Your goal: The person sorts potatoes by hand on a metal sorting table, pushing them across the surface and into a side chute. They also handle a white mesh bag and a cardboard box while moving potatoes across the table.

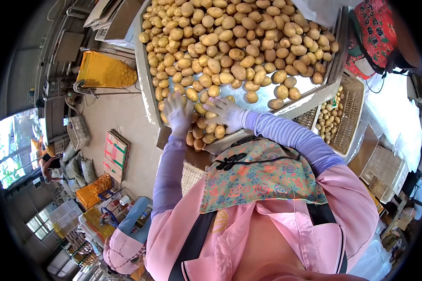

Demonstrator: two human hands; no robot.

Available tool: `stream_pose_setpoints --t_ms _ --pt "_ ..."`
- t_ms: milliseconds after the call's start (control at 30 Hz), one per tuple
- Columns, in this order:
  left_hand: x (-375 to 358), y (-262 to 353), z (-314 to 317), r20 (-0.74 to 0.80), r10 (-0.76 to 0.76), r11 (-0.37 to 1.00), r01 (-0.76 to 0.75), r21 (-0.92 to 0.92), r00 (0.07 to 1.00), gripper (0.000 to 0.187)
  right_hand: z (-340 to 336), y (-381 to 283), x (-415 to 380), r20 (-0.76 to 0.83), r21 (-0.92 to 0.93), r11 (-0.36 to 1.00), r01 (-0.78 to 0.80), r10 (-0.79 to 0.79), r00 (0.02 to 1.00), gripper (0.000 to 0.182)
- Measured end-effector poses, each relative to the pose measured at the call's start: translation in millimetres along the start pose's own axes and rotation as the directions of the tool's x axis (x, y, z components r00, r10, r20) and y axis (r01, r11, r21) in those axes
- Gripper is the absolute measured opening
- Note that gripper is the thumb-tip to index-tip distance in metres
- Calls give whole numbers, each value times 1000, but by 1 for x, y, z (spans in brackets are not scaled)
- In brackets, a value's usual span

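Observation:
A heap of potatoes (225, 35) covers most of a sorting table with a raised grey rim (145, 79). My left hand (178, 114), in a pale glove, lies over potatoes by the table's left edge, its fingers stretched forward. Just to its right, my gloved right hand (227, 116) reaches in from the right with its fingers spread, touching potatoes. Between and below both hands, several potatoes (204, 133) crowd a narrow corner of the table. Neither hand is closed around a potato. The fingertips of the left hand are slightly blurred.
On the right stands a plastic basket (351, 112) with smaller potatoes. A woven basket (191, 178) is partly hidden below the table corner. A yellow sack (98, 70) and a flat cardboard piece (116, 156) are to the left. Another person (126, 243) is at lower left.

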State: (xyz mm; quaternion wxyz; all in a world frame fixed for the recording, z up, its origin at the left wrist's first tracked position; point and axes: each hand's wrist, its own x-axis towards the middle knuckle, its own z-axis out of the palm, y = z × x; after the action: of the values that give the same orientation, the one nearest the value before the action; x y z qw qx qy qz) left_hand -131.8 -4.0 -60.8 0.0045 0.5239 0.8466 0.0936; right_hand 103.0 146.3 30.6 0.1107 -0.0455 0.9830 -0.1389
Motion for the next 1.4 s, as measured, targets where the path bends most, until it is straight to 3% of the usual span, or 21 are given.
stream_pose_setpoints --t_ms 33,100,167,200,233,267,300,333,433,467,600,667,767,800,933,967,1033,1100,1167,1267,1400 --pt "18 9 20 0 60 998 -60 32 998 76 11 4 -2 8 -7 1000 -1 1 1000 77" --pt "46 94 34 29 -160 978 162 -134 987 81 48 20 -15 -225 130 950 284 -251 941 54" --pt "54 150 11 -21 -176 980 173 -95 984 82 33 52 -39 -545 215 840 498 -320 775 17" --pt "51 155 -4 -20 -190 977 187 -104 982 82 7 54 -56 -582 214 936 280 -107 806 14" --pt "41 156 -19 86 -19 993 28 -112 996 82 -46 59 -71 -716 149 961 232 -57 696 18" --pt "29 153 -29 187 158 982 -134 -132 970 82 -14 93 -88 -534 135 990 -48 113 838 43" --pt "15 142 -33 191 149 984 -127 -126 970 82 7 110 -106 -609 -158 943 -292 140 781 73" --pt "-4 125 -37 205 235 965 -203 -168 950 82 5 116 -113 -295 -10 894 -448 425 856 88" --pt "-55 76 -56 209 310 950 -292 -112 928 76 -7 96 -104 -80 14 862 -507 507 858 88" --pt "-69 60 -59 196 289 956 -292 -17 937 71 13 91 -99 -195 56 879 -473 475 858 88" --pt "-77 5 -56 70 206 972 -213 104 976 66 34 53 -53 -191 154 942 -298 324 926 83" --pt "-42 2 -40 -128 -27 1000 27 -1 991 69 40 29 -35 -329 169 958 -232 276 903 73" --pt "37 86 -65 264 -152 987 159 -6 953 68 45 14 -20 -360 161 975 -156 205 910 66" --pt "30 66 36 -114 -82 993 72 -90 990 67 43 14 -23 -384 215 968 -129 205 900 48" --pt "14 134 -17 23 -85 994 83 66 996 63 46 63 -75 -414 171 981 -95 159 896 28" --pt "1 129 -22 49 68 998 -68 -5 996 60 55 75 -91 -499 126 989 -78 131 857 24" --pt "-31 112 -35 74 210 976 -205 -75 975 58 12 72 -119 -332 127 960 -248 277 902 26" --pt "-54 88 -52 138 280 955 -260 -145 950 58 23 77 -120 -410 161 957 -242 288 865 39" --pt "-68 72 -74 171 293 955 -281 -92 941 59 15 66 -113 -300 137 971 -197 230 926 57" --pt "-95 20 -69 219 249 968 -246 -40 943 60 35 51 -70 -254 169 984 -59 101 962 72" --pt "-86 -19 -79 43 13 989 -19 147 999 63 29 7 -13 -162 100 993 -58 74 984 74"
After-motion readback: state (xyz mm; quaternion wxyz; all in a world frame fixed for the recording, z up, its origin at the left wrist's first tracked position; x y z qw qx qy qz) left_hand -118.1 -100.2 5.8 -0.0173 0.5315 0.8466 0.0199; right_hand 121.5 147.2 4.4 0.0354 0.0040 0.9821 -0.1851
